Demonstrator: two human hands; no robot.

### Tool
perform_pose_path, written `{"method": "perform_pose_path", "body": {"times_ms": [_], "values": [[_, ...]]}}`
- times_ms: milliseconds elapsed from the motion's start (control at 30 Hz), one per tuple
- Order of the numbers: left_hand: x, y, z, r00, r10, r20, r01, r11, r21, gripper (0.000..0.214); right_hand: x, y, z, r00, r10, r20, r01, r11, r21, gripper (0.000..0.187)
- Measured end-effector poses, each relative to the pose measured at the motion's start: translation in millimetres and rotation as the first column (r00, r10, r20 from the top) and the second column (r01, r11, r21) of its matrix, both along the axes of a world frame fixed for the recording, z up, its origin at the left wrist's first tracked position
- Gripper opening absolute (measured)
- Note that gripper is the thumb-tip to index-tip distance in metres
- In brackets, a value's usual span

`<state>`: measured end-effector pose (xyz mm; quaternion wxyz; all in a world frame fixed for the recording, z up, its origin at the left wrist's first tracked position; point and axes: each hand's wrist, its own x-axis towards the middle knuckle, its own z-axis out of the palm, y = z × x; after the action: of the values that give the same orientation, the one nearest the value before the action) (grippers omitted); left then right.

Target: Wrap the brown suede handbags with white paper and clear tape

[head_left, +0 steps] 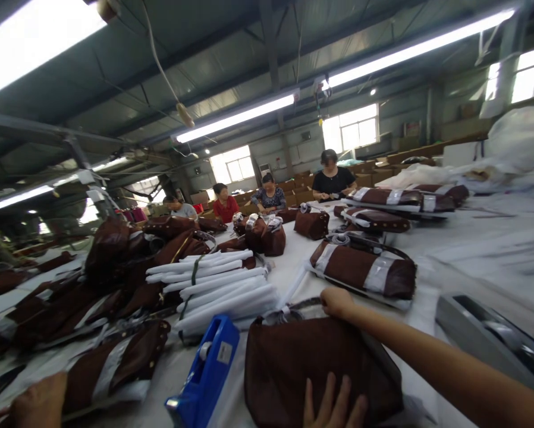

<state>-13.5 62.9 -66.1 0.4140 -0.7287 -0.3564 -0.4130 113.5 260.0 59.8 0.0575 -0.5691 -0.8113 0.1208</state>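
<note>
A dark brown handbag (pixel 302 356) lies on the white table right in front of me. My left hand (pixel 333 404) rests on its front with the fingers spread; the palm is cut off by the frame's lower edge. At the bag's top edge, my right hand (pixel 337 303) is closed around the handle (pixel 309 304), which has pale wrapping at its far end. Left of the bag stands a blue tape dispenser (pixel 209 371). Behind the bag is a bundle of white paper rolls (pixel 226 291) tied with a dark band.
Another person's hand (pixel 39 401) is at a wrapped brown bag (pixel 115 368) at lower left. A grey tape dispenser (pixel 494 339) stands at right. Wrapped bags (pixel 365 267) and a brown bag pile (pixel 115 261) lie beyond. Several people (pixel 333 178) are across the table.
</note>
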Motion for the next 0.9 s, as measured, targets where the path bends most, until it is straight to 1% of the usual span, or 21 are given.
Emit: {"method": "perform_pose_path", "body": {"times_ms": [33,67,133,167,233,333,433,567,667,733,800,867,900], "values": [[-4,-9,9.2,0.996,0.005,-0.086,-0.012,0.997,-0.079,0.030,6,-1,0.7,1.000,0.009,-0.029,-0.010,1.000,-0.020,0.027],[-7,-17,18.3,0.992,0.014,-0.125,-0.034,0.987,-0.156,0.035,12,-1,0.7,0.997,0.018,-0.070,-0.021,0.999,-0.034,0.025],[-12,-29,33.8,0.988,0.030,-0.149,-0.077,0.942,-0.327,0.043,23,1,-1.4,0.983,0.029,-0.179,-0.039,0.998,-0.057,0.020],[-13,-33,39.4,0.988,0.029,-0.149,-0.086,0.917,-0.388,0.044,28,2,-3.5,0.970,0.025,-0.242,-0.043,0.997,-0.068,0.018],[-13,-38,45.7,0.991,0.024,-0.134,-0.083,0.885,-0.457,0.046,35,3,-8.6,0.927,0.002,-0.374,-0.039,0.995,-0.090,0.015],[-11,-40,45.8,0.993,0.013,-0.117,-0.068,0.874,-0.481,0.047,39,2,-13.6,0.818,-0.051,-0.573,-0.016,0.994,-0.110,0.020],[-10,-40,43.1,0.993,0.008,-0.121,-0.066,0.869,-0.491,0.048,40,0,-10.1,0.666,-0.085,-0.741,0.003,0.994,-0.111,0.028],[-11,-41,44.3,0.990,0.013,-0.143,-0.087,0.847,-0.524,0.051,44,-4,8.8,0.463,-0.084,-0.882,-0.027,0.994,-0.109,0.042],[-11,-42,46.7,0.987,0.023,-0.156,-0.105,0.834,-0.541,0.052,50,-11,28.4,0.349,-0.065,-0.935,-0.058,0.994,-0.091,0.049],[-11,-43,47.6,0.987,0.027,-0.155,-0.109,0.831,-0.545,0.052,55,-21,39.9,0.301,-0.047,-0.952,-0.077,0.994,-0.074,0.050],[-11,-43,47.8,0.988,0.026,-0.155,-0.108,0.827,-0.552,0.052,61,-36,47.1,0.279,-0.017,-0.960,-0.111,0.993,-0.050,0.048],[-10,-43,47.5,0.988,0.025,-0.151,-0.106,0.825,-0.556,0.052,68,-55,48.1,0.289,0.024,-0.957,-0.164,0.986,-0.025,0.047],[-10,-43,47.3,0.988,0.027,-0.149,-0.107,0.820,-0.562,0.053,72,-65,46.3,0.310,0.051,-0.949,-0.194,0.981,-0.011,0.049]]}}
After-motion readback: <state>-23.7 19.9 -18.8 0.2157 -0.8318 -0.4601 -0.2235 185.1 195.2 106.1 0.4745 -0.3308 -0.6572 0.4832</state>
